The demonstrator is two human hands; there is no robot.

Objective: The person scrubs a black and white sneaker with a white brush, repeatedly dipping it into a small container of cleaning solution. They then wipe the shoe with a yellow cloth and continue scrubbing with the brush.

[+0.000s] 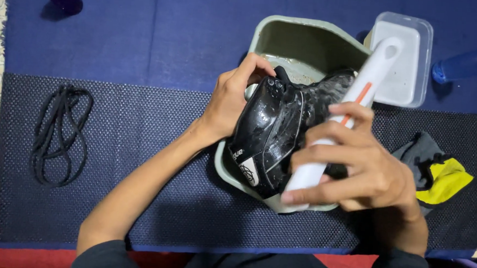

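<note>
**Shoe scrub over a green tub**

Shoe [274, 130], black and shiny wet, sits right in the middle of the frame, held over a pale green tub [305, 41]. The left hand [231, 97] comes in from 7 o'clock with its fingers closed around the shoe's ankle end. The right hand [358, 166] comes from 5 o'clock and is clamped tight on the white handle of a brush [356, 100] with an orange stripe; the handle lies across the shoe and points to 1 o'clock. I can't see the bristles, they're hidden behind the shoe and hand.

The tub has some wet, foamy stuff on its floor at the far end, though the shoe blocks most of the inside. At 1 o'clock, just behind the brush handle, there's a clear plastic box [414, 62] with something white in it. A blue bottle [469, 64] lies at 2 o'clock, cut off by the edge. At 3 o'clock is a crumpled dark grey and yellow cloth [440, 174]. Over at 9 o'clock, well apart, a loose bundle of black laces [59, 134] lies on the dark dotted mat [135, 199].

There's a small white patch with a round emblem on the shoe's near end.
</note>
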